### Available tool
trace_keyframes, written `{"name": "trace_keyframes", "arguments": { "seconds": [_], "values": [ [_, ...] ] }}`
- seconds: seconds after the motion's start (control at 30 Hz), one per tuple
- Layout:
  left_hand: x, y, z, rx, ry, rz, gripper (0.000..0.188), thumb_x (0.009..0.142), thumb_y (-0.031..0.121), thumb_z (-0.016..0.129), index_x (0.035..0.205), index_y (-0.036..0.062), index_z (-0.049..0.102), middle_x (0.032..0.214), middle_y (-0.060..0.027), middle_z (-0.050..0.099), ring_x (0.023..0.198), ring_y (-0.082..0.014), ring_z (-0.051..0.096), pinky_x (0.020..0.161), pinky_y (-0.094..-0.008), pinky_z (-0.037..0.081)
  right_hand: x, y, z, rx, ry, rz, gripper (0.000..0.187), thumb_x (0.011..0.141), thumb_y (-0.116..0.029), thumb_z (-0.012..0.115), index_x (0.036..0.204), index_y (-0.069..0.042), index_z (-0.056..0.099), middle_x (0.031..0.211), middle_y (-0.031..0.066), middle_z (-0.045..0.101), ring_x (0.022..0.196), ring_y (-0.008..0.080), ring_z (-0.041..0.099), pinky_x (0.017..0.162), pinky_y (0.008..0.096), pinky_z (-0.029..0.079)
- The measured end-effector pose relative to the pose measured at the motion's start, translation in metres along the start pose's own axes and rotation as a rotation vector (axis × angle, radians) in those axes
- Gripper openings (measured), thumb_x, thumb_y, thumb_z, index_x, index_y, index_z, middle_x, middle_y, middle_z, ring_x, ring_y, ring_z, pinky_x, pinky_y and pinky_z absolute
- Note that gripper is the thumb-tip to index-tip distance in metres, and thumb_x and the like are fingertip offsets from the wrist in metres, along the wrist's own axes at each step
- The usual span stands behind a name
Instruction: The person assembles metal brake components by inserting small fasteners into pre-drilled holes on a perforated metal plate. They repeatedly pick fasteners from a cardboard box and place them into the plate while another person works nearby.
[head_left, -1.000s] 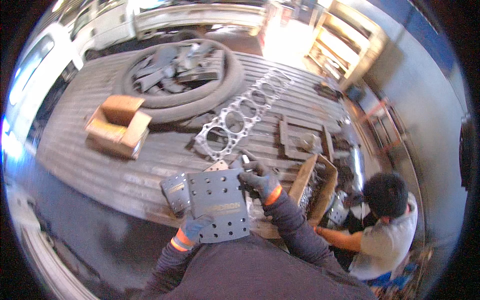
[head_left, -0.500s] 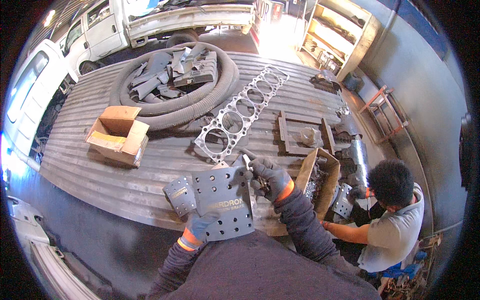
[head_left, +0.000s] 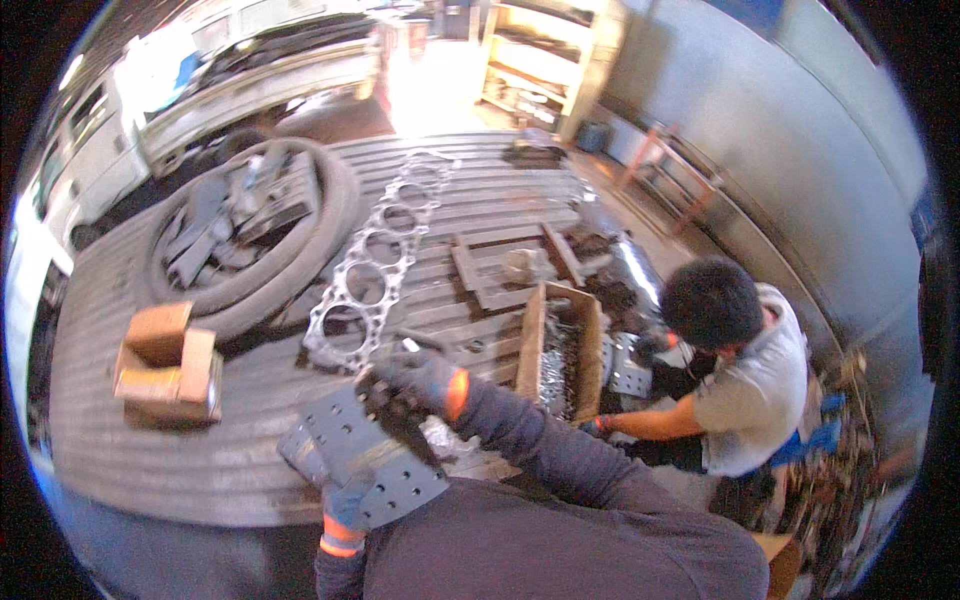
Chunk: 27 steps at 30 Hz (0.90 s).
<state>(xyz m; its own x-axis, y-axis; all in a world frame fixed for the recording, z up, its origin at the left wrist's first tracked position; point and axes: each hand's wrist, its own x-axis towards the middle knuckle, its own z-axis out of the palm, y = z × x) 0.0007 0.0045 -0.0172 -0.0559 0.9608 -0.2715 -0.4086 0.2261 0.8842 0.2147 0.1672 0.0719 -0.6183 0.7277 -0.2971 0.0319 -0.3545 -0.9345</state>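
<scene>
A grey curved brake lining (head_left: pixel 352 428) with rows of round holes is tilted in front of me at the table's near edge. My left hand (head_left: pixel 348 506), in a blue-grey glove with an orange cuff, is closed on its lower left edge. Gloved the same way, my right hand (head_left: pixel 420 383) is at the lining's upper right edge, fingers curled around something dark and blurred. A small pale tip sticks up above those fingers. Part of another grey piece (head_left: pixel 298 452) shows behind the lining's left side.
On the ridged metal table lie a long cylinder head gasket (head_left: pixel 365 284), a coiled hose (head_left: pixel 345 190) around scrap, a cardboard box (head_left: pixel 168 385), a metal frame (head_left: pixel 480 292) and a box of small metal parts (head_left: pixel 530 345). A co-worker (head_left: pixel 745 370) crouches close on my right, handling a perforated plate (head_left: pixel 629 368).
My view has swung to the right, so the table's contents sit further left. The lining has tilted, and my right hand has come lower against its upper edge.
</scene>
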Motion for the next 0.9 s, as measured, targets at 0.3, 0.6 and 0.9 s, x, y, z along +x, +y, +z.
{"name": "trace_keyframes", "arguments": {
  "seconds": [0.3, 0.6, 0.9],
  "values": [
    [-0.002, 0.005, 0.004, 0.071, -0.071, 0.021, 0.053, 0.085, 0.015, 0.07, 0.133, 0.0005, 0.054, 0.123, -0.0127, 0.064, 0.108, -0.0273, 0.065, 0.095, -0.0412, 0.053, 0.0, 0.001, 0.002, -0.066, 0.18, -0.064, 0.019, 0.096, -0.012, 0.059, 0.099, -0.001, 0.073, 0.084, 0.0059, 0.073, 0.078, 0.0095, 0.068, 0.072, 0.027, 0.055],
    [0.011, 0.01, -0.02, 1.007, -0.443, 0.849, 0.027, 0.086, -0.002, 0.06, 0.111, 0.0014, 0.07, 0.115, -0.0123, 0.07, 0.107, -0.0266, 0.065, 0.094, -0.0367, 0.051, -0.021, 0.01, -0.005, -0.202, 0.329, -0.249, 0.023, 0.098, -0.021, 0.06, 0.107, -0.004, 0.073, 0.084, 0.0005, 0.069, 0.068, 0.0056, 0.062, 0.059, 0.0215, 0.049],
    [-0.005, 0.024, -0.002, 0.622, -0.257, 0.373, 0.032, 0.087, 0.003, 0.066, 0.119, -0.0008, 0.064, 0.12, -0.0136, 0.067, 0.107, -0.0246, 0.067, 0.091, -0.0355, 0.054, -0.034, -0.016, 0.019, -0.097, 0.202, -0.065, 0.022, 0.098, -0.017, 0.057, 0.107, -0.003, 0.071, 0.086, 0.0005, 0.07, 0.069, 0.004, 0.061, 0.059, 0.0184, 0.047]
  ]
}}
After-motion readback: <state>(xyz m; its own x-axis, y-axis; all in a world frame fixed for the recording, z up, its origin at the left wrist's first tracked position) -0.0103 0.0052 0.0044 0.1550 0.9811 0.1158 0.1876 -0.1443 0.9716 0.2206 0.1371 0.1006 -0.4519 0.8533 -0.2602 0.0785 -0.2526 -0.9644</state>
